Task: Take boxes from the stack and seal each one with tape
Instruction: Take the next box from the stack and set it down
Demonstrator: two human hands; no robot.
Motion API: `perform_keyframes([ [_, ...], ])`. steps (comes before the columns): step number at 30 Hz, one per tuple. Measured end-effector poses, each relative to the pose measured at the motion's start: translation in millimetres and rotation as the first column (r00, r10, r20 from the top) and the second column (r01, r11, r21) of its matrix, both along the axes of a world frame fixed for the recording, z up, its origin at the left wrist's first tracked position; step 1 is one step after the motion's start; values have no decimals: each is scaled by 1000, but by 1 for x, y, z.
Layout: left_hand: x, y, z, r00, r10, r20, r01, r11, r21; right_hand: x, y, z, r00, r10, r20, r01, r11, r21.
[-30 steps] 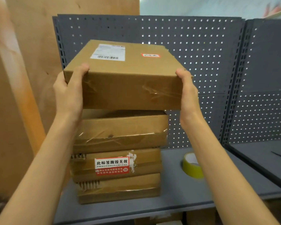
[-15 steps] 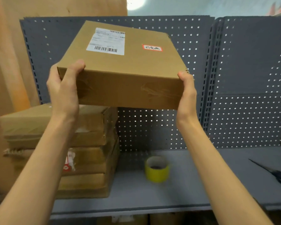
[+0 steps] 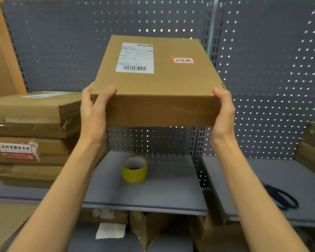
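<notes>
Box [image 3: 158, 84] held aloft between both hands, left hand [image 3: 94, 113] gripping one end, right hand [image 3: 224, 113] the other

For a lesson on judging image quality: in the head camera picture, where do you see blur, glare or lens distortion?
Head view: shipping label text on the held box is smeared, unreadable; pegboard holes streak at the right edge; shelf uprights bow, wide-angle distortion; stack tape shows faint sheen; scissors soft.

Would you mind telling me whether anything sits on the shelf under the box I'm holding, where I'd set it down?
Yes. The yellow tape roll stands on the grey shelf directly below the held box, gripped by left hand and right hand.
</notes>
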State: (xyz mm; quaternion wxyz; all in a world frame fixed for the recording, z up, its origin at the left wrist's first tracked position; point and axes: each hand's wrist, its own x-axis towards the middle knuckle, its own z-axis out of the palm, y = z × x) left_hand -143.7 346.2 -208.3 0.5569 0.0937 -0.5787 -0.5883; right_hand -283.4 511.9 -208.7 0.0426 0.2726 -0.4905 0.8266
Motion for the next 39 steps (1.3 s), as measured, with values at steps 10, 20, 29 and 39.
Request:
perform_keyframes([
  [10,-46,43,-42,984,-155,86,149,986,68,-17,70,-40,983,-169,77,164,984,67],
  [20,-70,77,-108,951,-216,220,179,968,177,-27,116,-100,964,-206,171,165,960,224],
  [29,-80,96,-169,935,-157,319,68,960,272,-50,132,-151,967,-84,241,0,945,327],
  [39,-82,113,-188,923,-56,381,-49,964,261,-66,140,-181,927,10,375,-155,921,358],
])
